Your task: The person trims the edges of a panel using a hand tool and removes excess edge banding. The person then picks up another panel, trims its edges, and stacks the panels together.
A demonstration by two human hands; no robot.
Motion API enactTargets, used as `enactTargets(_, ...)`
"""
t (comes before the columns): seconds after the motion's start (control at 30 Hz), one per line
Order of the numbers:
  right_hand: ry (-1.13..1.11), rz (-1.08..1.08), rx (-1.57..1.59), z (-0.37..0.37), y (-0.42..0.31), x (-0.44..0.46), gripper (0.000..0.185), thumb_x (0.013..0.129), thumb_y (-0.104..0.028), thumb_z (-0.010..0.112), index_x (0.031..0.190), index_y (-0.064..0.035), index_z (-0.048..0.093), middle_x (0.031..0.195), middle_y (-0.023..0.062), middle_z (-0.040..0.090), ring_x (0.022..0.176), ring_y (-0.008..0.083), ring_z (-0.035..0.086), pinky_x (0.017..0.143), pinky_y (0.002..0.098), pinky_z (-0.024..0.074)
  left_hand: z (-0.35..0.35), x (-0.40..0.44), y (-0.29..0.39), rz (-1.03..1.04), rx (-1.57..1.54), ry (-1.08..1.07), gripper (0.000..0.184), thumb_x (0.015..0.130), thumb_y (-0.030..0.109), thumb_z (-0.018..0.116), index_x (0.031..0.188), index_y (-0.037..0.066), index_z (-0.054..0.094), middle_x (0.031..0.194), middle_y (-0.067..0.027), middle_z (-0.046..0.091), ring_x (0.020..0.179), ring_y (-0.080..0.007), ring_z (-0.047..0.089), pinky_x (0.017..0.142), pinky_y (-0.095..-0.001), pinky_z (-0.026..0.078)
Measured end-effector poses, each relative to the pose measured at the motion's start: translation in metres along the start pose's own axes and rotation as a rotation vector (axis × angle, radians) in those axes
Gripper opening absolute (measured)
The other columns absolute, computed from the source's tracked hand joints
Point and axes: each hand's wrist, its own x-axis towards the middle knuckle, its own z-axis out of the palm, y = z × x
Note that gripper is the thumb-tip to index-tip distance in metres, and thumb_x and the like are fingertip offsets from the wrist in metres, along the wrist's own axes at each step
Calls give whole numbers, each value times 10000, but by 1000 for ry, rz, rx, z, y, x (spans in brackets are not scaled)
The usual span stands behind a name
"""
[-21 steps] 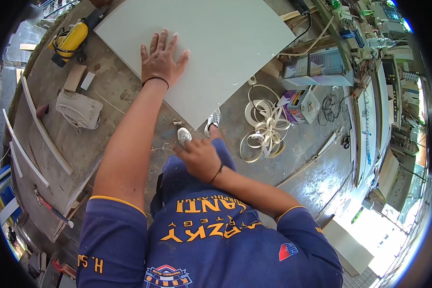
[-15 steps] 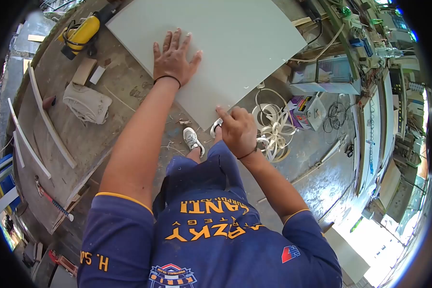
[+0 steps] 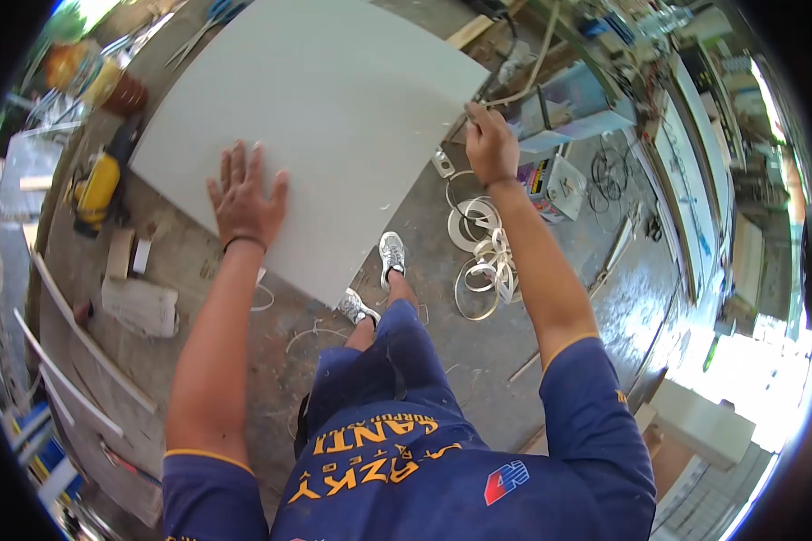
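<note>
A large white board (image 3: pixel 325 117) lies flat before me. My left hand (image 3: pixel 248 203) rests on its left part, palm down with the fingers spread. At the board's right edge, close to the far right corner, my right hand (image 3: pixel 492 149) is closed with its fingers curled. Whatever those fingers grip, if anything, is hidden. Small pale shavings dot the surface along that edge. Loose coils of thin white strip (image 3: pixel 487 248) lie on the floor below my right hand.
A yellow power tool (image 3: pixel 99 194) and a folded pale cloth (image 3: pixel 140 307) lie on the left. Scissors (image 3: pixel 189 41) are at the back left. Beyond my right hand stand a clear plastic container (image 3: pixel 568 104) and a printed box (image 3: pixel 555 185). Long curved strips (image 3: pixel 90 329) lie far left.
My right hand has travelled along the board's right edge from the near corner to the far end. My left hand stays flat on the board. The view and my feet have shifted.
</note>
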Motion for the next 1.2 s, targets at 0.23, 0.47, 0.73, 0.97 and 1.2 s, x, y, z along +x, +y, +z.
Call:
enactTargets(0.23, -30, -302, 92, 14, -48, -74, 449, 761, 1, 572, 1170, -187, 572, 740, 70, 527, 672, 290, 577, 552, 412, 494, 2, 2, -1, 7, 24, -11, 595, 927, 506, 456, 1452, 240, 376, 1557, -29, 271, 1453, -219, 196, 1161, -513, 149)
enactTargets(0.47, -167, -376, 186, -6, -73, -63, 336, 802, -84, 555, 1127, -130, 626, 730, 65, 513, 690, 269, 549, 596, 414, 476, 2, 2, -3, 8, 24, -20, 586, 930, 482, 471, 1453, 237, 376, 1564, -21, 252, 1453, -227, 195, 1158, -526, 149)
enactTargets(0.73, -371, -256, -134, -7, -31, -10, 274, 771, -69, 571, 1012, -180, 635, 873, 80, 580, 850, 246, 617, 641, 361, 538, 4, 4, -5, 22, 3, -2, 591, 916, 466, 488, 1450, 234, 382, 1558, -30, 267, 1448, -235, 211, 1151, -531, 158)
enactTargets(0.97, -365, -307, -126, -28, -50, -3, 326, 742, -61, 600, 1047, -169, 638, 827, 56, 584, 801, 238, 614, 638, 355, 535, 4, 2, -4, 25, -2, 4, 588, 910, 465, 497, 1440, 228, 397, 1554, -39, 276, 1445, -245, 221, 1147, -538, 160)
enactTargets(1.2, -487, -367, 173, -17, -144, -121, 303, 766, -98, 576, 1065, -109, 625, 823, 99, 588, 793, 266, 604, 588, 373, 511, 1, 3, -3, 21, -3, 1, 603, 912, 494, 478, 1447, 232, 388, 1555, -35, 274, 1450, -224, 207, 1158, -521, 148)
